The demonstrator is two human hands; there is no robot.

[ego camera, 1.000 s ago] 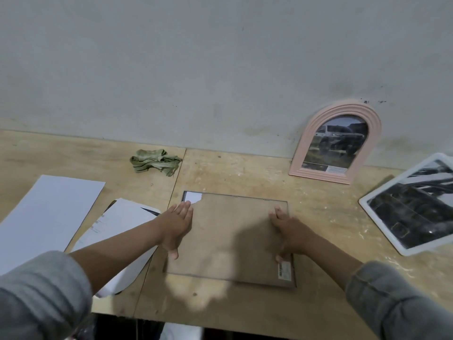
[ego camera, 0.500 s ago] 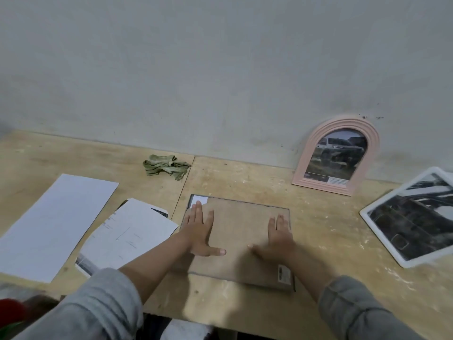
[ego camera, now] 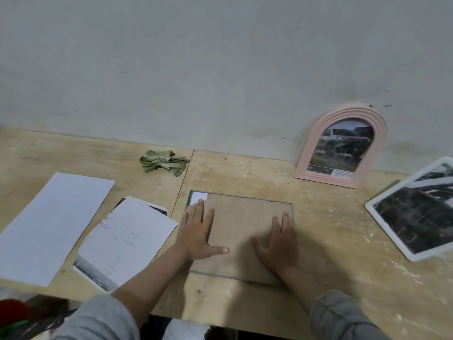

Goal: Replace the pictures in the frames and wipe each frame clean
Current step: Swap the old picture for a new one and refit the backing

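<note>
Table: pale plywood (ego camera: 245, 173) lying under both hands, with whitish scuffs and smears spread out to the right of the right hand (ego camera: 279, 244).
Seam: a thin joint line (ego camera: 184, 177) between two boards, running from the wall toward the near edge, just left of the left hand (ego camera: 198, 231).
Wall: grey plaster (ego camera: 220, 69) beyond the hands, stained along its foot, with dark specks (ego camera: 371, 105) far up and right.
Red and green object: blurred (ego camera: 12, 315), well to the left of the left hand and nearer the camera; too unclear to identify.
</note>
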